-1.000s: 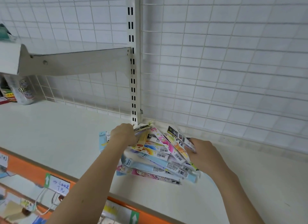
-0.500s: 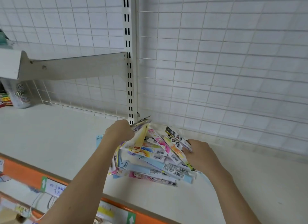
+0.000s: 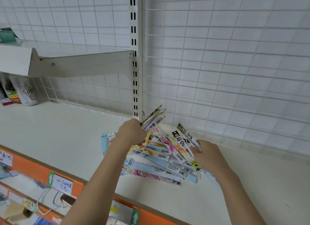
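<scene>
A heap of long, flat, colourful toothbrush packs (image 3: 165, 155) lies on the white shelf (image 3: 55, 132) in front of the wire grid back. My left hand (image 3: 131, 134) grips a bundle of packs (image 3: 153, 120) whose ends stick up and to the right, lifted off the heap. My right hand (image 3: 208, 152) holds the right side of the heap, its fingers curled round the ends of several packs. Two pale blue and white packs (image 3: 106, 143) lie apart on the shelf, left of my left forearm.
A slotted white upright (image 3: 135, 57) stands behind the heap, with a bracket (image 3: 83, 65) carrying a higher shelf on the left. A metal can (image 3: 28, 92) and small packets stand at the far left. An orange shelf edge (image 3: 36, 171) with price tags runs along the front.
My left hand has lifted its bundle higher off the heap, so the ends now point up. My right hand has stayed on the right side of the heap.
</scene>
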Tool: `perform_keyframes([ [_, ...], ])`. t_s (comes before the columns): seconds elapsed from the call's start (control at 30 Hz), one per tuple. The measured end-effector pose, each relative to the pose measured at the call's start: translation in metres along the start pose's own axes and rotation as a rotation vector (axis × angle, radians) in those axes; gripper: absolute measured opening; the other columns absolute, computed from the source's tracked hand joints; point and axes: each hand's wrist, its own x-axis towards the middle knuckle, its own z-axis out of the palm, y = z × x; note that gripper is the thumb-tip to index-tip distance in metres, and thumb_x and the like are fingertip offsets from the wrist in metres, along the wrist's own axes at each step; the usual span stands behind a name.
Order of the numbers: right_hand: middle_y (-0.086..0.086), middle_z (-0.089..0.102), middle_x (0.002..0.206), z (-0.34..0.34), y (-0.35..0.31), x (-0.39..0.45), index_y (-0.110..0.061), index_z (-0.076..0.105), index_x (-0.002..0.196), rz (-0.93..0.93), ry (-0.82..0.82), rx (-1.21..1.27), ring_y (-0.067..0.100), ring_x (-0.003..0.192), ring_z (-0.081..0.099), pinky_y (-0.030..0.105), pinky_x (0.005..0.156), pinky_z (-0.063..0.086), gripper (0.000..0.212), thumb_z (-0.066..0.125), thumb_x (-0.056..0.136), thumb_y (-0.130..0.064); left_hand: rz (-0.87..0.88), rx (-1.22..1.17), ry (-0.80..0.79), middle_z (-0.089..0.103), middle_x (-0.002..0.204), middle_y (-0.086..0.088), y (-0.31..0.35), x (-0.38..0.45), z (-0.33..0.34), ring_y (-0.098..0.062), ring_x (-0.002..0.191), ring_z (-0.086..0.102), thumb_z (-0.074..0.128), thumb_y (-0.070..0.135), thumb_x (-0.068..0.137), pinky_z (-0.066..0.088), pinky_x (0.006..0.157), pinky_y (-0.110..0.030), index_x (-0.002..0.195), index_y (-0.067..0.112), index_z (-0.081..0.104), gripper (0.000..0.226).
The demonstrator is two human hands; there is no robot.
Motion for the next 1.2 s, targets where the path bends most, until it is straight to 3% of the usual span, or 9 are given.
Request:
perform_keyframes([
  [0.13, -0.004, 0.043, 0.057, -0.001, 0.002, -0.002, -0.022, 0.036, 0.060, 0.007, 0.006, 0.029, 0.016, 0.052, 0.040, 0.026, 0.051, 0.031, 0.036, 0.045, 0.094, -0.021, 0.037, 0.001, 0.040, 0.074, 0.086, -0.010, 0.000, -0.003, 0.003, -0.024, 0.071, 0.073, 0.045, 0.008, 0.088, 0.060, 0.076, -0.036, 0.087, 0.008, 0.057, 0.012],
  [0.33, -0.004, 0.043, 0.057, -0.001, 0.003, -0.002, -0.022, 0.036, 0.060, 0.008, 0.005, 0.031, 0.016, 0.053, 0.041, 0.027, 0.051, 0.031, 0.036, 0.045, 0.094, -0.021, 0.054, -0.003, 0.078, 0.075, 0.077, -0.006, 0.005, -0.013, 0.002, -0.014, 0.050, 0.060, 0.042, 0.012, 0.092, 0.055, 0.068, -0.029, 0.083, 0.012, 0.053, 0.014],
  [0.57, -0.003, 0.044, 0.057, 0.001, 0.006, -0.003, -0.021, 0.040, 0.062, 0.006, 0.026, 0.076, 0.018, 0.052, 0.041, 0.027, 0.051, 0.032, 0.032, 0.047, 0.093, -0.019, 0.017, -0.234, 0.136, 0.071, 0.092, -0.020, 0.008, -0.023, 0.000, -0.036, 0.082, 0.070, 0.041, 0.008, 0.088, 0.058, 0.078, -0.047, 0.076, 0.013, 0.054, 0.019],
  [0.73, -0.004, 0.045, 0.059, 0.003, 0.008, -0.003, -0.023, 0.040, 0.062, -0.005, 0.031, 0.087, 0.017, 0.054, 0.041, 0.028, 0.052, 0.033, 0.033, 0.046, 0.094, -0.020, -0.050, -0.504, 0.066, 0.067, 0.094, -0.023, 0.009, -0.030, 0.005, -0.029, 0.065, 0.067, 0.046, 0.013, 0.089, 0.056, 0.083, -0.050, 0.090, -0.002, 0.061, 0.021],
  [0.83, -0.005, 0.044, 0.059, 0.003, 0.008, -0.002, -0.024, 0.037, 0.061, -0.014, 0.033, 0.060, 0.017, 0.054, 0.042, 0.028, 0.052, 0.033, 0.035, 0.046, 0.094, -0.021, -0.085, -0.544, 0.080, 0.065, 0.067, -0.008, 0.008, -0.031, 0.010, -0.024, 0.059, 0.059, 0.048, 0.014, 0.088, 0.054, 0.070, -0.034, 0.082, 0.000, 0.063, 0.022],
  [0.97, -0.006, 0.047, 0.061, 0.004, 0.008, -0.001, -0.027, 0.038, 0.062, -0.006, 0.010, 0.055, 0.022, 0.062, 0.049, 0.028, 0.058, 0.040, 0.033, 0.047, 0.093, -0.023, 0.003, -0.390, 0.096, 0.048, 0.063, -0.004, 0.005, -0.037, 0.014, -0.020, 0.056, 0.042, 0.045, 0.017, 0.091, 0.032, 0.052, -0.025, 0.081, 0.007, 0.060, 0.020],
  [1.03, -0.006, 0.049, 0.063, 0.003, 0.006, 0.001, -0.027, 0.039, 0.063, -0.003, 0.000, 0.031, 0.022, 0.064, 0.052, 0.028, 0.057, 0.040, 0.031, 0.048, 0.092, -0.027, 0.059, -0.330, 0.095, 0.048, 0.065, -0.010, 0.001, -0.036, 0.016, -0.030, 0.058, 0.052, 0.051, 0.017, 0.089, 0.042, 0.057, -0.029, 0.075, 0.009, 0.050, 0.016],
  [1.13, -0.006, 0.050, 0.064, 0.000, -0.003, 0.009, -0.026, 0.043, 0.066, -0.012, -0.028, -0.019, 0.017, 0.061, 0.050, 0.025, 0.051, 0.036, 0.027, 0.052, 0.091, -0.030, 0.071, -0.338, 0.090, 0.060, 0.087, -0.023, -0.004, -0.036, 0.018, -0.038, 0.087, 0.066, 0.055, 0.014, 0.087, 0.054, 0.078, -0.045, 0.080, 0.011, 0.045, 0.013],
  [1.2, -0.005, 0.051, 0.065, -0.001, -0.011, 0.017, -0.021, 0.049, 0.072, -0.016, -0.070, -0.052, 0.016, 0.060, 0.050, 0.024, 0.050, 0.037, 0.020, 0.054, 0.089, -0.029, 0.063, -0.349, 0.099, 0.059, 0.090, -0.019, -0.007, -0.036, 0.018, -0.031, 0.081, 0.065, 0.053, 0.012, 0.089, 0.055, 0.069, -0.040, 0.094, 0.010, 0.043, 0.011],
])
